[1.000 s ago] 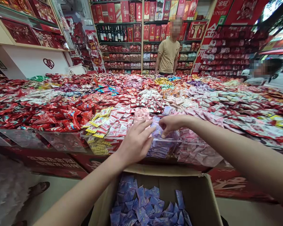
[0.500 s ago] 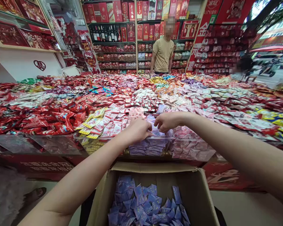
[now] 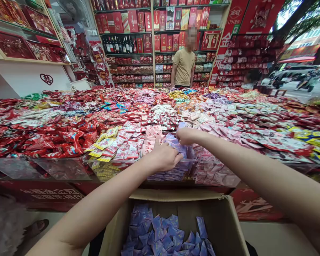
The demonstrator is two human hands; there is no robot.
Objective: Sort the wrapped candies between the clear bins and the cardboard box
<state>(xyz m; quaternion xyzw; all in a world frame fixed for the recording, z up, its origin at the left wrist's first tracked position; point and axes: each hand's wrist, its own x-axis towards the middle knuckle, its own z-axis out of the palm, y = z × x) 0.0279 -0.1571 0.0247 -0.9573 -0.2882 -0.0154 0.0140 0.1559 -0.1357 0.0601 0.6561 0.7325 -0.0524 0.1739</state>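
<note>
Many purple pkts (image 3: 162,233) in cardbd box (image 3: 176,195) & clear bin (image 3: 188,161).

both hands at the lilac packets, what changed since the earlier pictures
The left hand drew back toward the front rim of the clear bin, one finger pointing forward; the right hand shifted slightly farther in over the lilac packets. Any grasp or release is unclear. The cardboard box and its purple packets look unchanged.

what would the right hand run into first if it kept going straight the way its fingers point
Most likely the purple packets, just ahead of and below the right hand; its fingertips may already touch them, but depth is unclear.
</note>
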